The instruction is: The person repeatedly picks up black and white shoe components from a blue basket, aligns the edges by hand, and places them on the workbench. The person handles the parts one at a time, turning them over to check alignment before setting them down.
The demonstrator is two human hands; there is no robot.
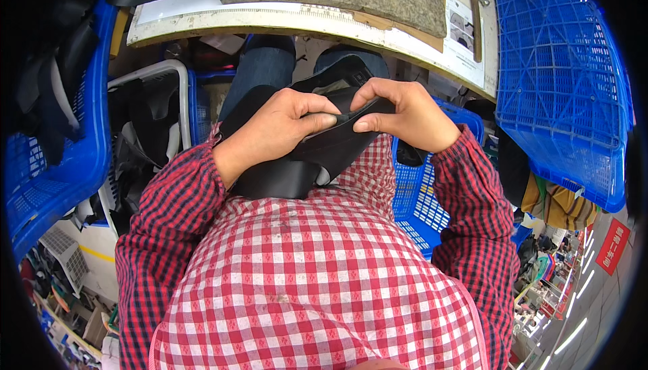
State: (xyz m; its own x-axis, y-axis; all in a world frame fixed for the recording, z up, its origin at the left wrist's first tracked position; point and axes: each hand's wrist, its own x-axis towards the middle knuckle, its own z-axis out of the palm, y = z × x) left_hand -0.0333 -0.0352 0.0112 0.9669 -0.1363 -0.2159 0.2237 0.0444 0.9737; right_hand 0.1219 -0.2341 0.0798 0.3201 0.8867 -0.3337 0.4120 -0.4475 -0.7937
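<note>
Head view shows a black leather piece (317, 147) held over the lap, left hand (273, 130) and right hand (405, 117) both pinching its folded edge. It looks light, limp and smooth; edges grip best.

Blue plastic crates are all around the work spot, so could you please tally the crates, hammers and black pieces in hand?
Blue crates: 4
Hammers: 1
Black pieces gripped by both hands: 1
Total: 6
</note>
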